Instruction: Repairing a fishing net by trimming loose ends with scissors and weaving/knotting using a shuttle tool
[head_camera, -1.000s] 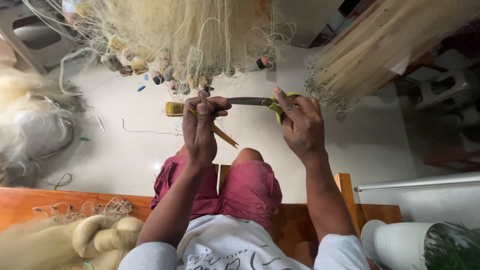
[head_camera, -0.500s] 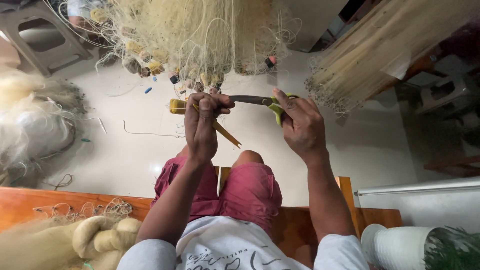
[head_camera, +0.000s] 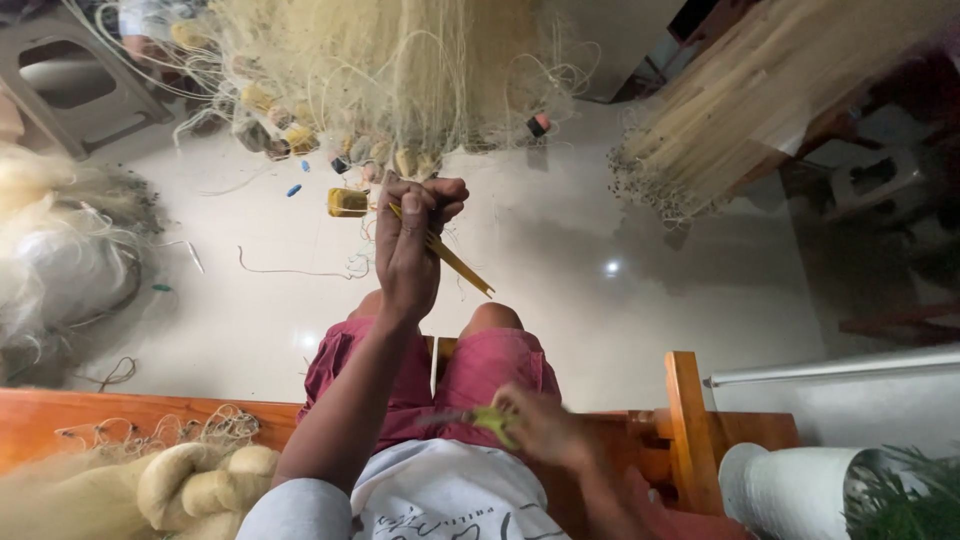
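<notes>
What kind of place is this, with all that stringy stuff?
Probably a home workroom where fishing nets get mended: pale netting with floats hangs over a tiled floor, and the left hand holds a yellow netting needle.

A pale, glossy tiled floor (head_camera: 600, 230) carries nearly everything here. At its far edge lies a heaped fishing net (head_camera: 400, 70) of cream filament, with small yellowish and dark floats (head_camera: 270, 130) strung along its lower rim and resting on the tiles. To the right, a second bundle of net (head_camera: 740, 110) lies spread in long strands. At the left sits a tangled pile of whitish line (head_camera: 60, 250). Loose scraps of cord (head_camera: 280, 270) and a small blue bit (head_camera: 294, 190) lie scattered on the bare tiles between them. Near the viewer, an orange wooden bench (head_camera: 130, 410) bears a coil of thick cream rope (head_camera: 190, 480) and some netting.
</notes>
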